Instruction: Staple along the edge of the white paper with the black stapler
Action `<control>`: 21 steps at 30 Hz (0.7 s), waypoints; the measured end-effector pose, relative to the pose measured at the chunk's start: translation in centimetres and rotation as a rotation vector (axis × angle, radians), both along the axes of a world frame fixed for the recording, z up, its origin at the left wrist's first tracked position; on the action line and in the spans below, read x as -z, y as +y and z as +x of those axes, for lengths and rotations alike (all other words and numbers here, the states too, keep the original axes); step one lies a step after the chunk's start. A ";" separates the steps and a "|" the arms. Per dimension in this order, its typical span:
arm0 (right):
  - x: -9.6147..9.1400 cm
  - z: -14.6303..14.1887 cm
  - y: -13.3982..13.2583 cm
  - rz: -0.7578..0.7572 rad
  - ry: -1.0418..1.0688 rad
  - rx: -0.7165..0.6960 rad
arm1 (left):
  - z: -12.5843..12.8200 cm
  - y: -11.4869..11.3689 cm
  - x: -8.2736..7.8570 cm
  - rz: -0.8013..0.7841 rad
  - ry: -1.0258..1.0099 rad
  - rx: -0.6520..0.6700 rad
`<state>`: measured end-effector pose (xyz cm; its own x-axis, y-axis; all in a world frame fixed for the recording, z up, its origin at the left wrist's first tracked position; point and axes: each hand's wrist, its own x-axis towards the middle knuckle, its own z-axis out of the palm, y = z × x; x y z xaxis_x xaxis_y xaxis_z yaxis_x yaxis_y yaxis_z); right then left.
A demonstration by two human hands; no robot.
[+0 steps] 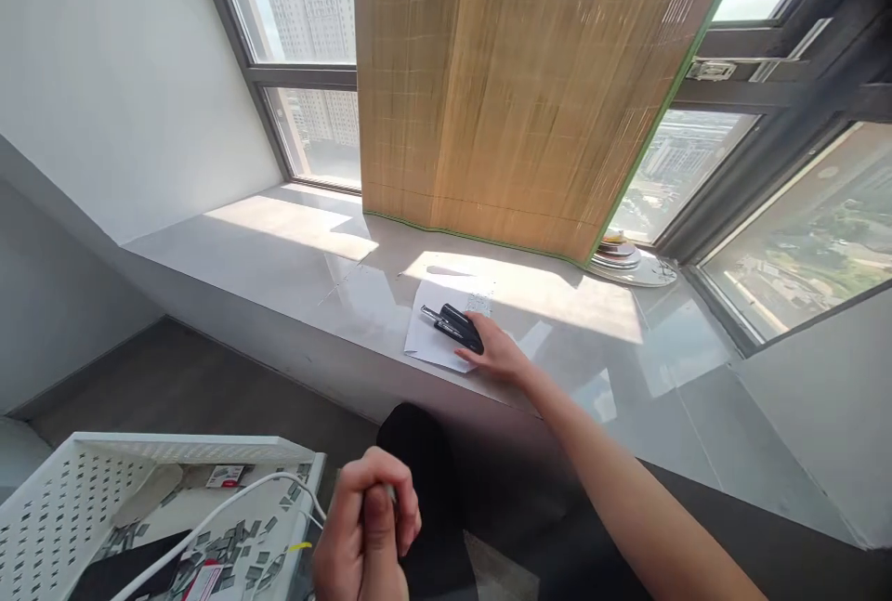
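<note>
My right hand (496,347) grips the rear end of a black stapler (456,326) on the window ledge, its fingers curled round it. The stapler's metal front (430,312) points up and left, and its arms look spread apart. Under it lie white sheets of paper (426,341), with the right hand partly covering their right side. My left hand (373,517) is raised close to the camera, below the ledge edge, with its fingers folded into a fist. What it holds, if anything, is hidden by the fingers.
A bamboo blind (502,90) hangs behind the ledge (279,276). Stacked round discs (617,254) stand on a pale oval board (645,272) at right. At lower left, a white perforated basket (62,499) holds staple strips (233,541), small boxes (224,476) and a white cable (209,519).
</note>
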<state>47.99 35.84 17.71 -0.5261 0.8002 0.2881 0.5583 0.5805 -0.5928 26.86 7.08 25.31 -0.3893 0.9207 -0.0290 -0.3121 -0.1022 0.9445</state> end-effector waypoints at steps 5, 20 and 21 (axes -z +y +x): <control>0.0 0.8 0.9 -0.033 -0.150 0.027 | 4.4 13.8 -3.3 0.048 -0.331 0.119; -0.2 4.7 2.2 -0.099 0.096 -0.042 | -1.8 44.5 2.0 -0.085 -0.077 0.419; -0.2 4.8 2.3 -0.108 0.124 -0.044 | -1.8 45.9 2.4 -0.071 0.062 0.423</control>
